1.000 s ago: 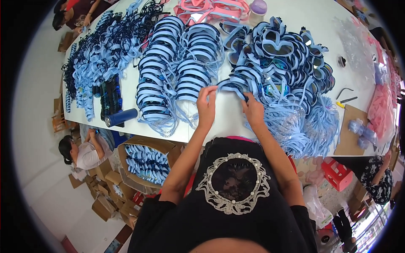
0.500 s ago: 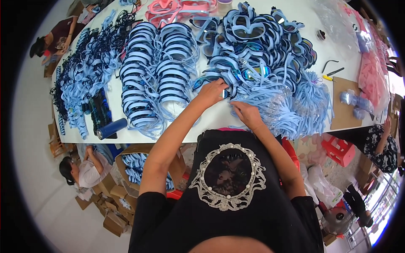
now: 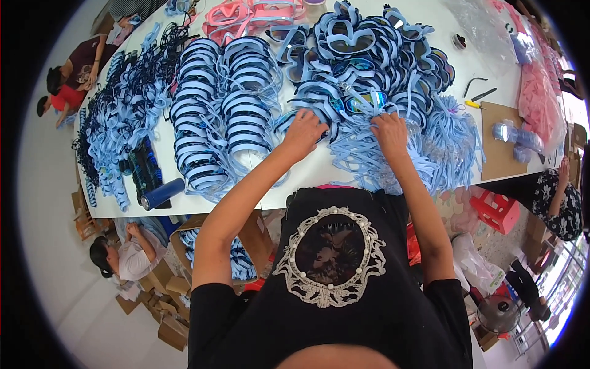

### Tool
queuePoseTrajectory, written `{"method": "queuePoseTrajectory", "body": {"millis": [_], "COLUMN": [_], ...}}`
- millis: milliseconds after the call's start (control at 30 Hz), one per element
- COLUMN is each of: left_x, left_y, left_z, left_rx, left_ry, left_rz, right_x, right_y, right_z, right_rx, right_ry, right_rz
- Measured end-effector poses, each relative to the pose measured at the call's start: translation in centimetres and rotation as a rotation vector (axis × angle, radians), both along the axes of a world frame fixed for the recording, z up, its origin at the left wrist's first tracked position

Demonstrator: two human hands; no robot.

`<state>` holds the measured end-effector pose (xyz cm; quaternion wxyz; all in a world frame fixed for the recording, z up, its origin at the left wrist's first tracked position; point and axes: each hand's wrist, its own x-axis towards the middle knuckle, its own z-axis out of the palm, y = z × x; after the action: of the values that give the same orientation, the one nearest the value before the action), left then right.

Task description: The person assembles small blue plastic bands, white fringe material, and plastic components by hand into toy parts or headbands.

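**Bare left hand (image 3: pixel 302 134) at pale-blue-framed goggles (image 3: pixel 283 121); bare right hand (image 3: pixel 389 130) on flat pale-blue straps (image 3: pixel 356 154)**

Both hands reached forward over a long white surface (image 3: pixel 279 195), well apart from each other, palms down. The left hand had its fingers bent over the goggles, which lay at the near left edge of a large heap of blue-and-black goggles (image 3: pixel 348 43); the palm hid the contact, and whether the fingers gripped could not be told. The right hand rested with curled fingers on the straps, which fanned toward the surface's near edge; whether it pinched any could not be told either.

To the left of the heap stood two columns of nested goggles, an outer column (image 3: pixel 195 117) and an inner column (image 3: pixel 247 114), side by side. Farther left lay a tangled mass of pale-blue and black straps (image 3: pixel 126 101), with a dark-blue cylindrical bottle (image 3: pixel 163 194) near its lower end. Pink-framed goggles (image 3: pixel 228 19) lay beyond the columns. At the right, a yellow-and-black hand tool (image 3: pixel 480 99) lay beside a flat brown cardboard sheet (image 3: pixel 496 167).
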<state>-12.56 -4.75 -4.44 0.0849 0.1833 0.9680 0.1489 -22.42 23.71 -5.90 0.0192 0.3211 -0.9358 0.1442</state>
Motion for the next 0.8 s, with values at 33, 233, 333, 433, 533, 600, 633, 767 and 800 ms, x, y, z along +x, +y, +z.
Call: {"method": "queuePoseTrajectory", "body": {"millis": [33,233,333,433,533,600,633,767,800], "left_x": [0.2,0.8,1.7,2.5,2.3,2.0,2.0,1.9,1.8], "left_y": [-0.5,-2.9,-3.6,-3.6,-3.4,-2.1,-1.6,0.8,1.3], "left_z": [0.4,2.3,1.7,2.4,3.7,5.6,6.2,8.2,8.4], "left_rx": [0.107,0.525,0.575,0.475,0.465,0.556,0.551,0.724,0.723], "left_ry": [0.041,-0.084,-0.085,-0.03,-0.054,0.053,0.055,-0.046,-0.077], "left_rz": [0.047,0.216,0.217,0.235,0.252,0.23,0.233,0.325,0.314], "right_x": [-0.1,-0.2,-0.6,-0.4,-0.3,0.4,1.1,3.3,3.4], "right_y": [0.0,0.7,1.5,1.8,1.3,0.1,-0.9,-4.5,-4.5], "right_z": [-0.1,-0.3,1.0,3.3,8.8,11.1,12.4,14.2,13.9], "right_rx": [0.001,0.09,-0.05,-0.557,-1.071,-0.949,-0.822,-0.626,-0.625], "right_ry": [0.002,0.017,-0.023,-0.336,-0.76,-0.709,-0.654,-0.695,-0.696], "right_rz": [-0.003,0.003,0.094,0.0,-0.195,-0.097,-0.002,0.179,0.184]}}
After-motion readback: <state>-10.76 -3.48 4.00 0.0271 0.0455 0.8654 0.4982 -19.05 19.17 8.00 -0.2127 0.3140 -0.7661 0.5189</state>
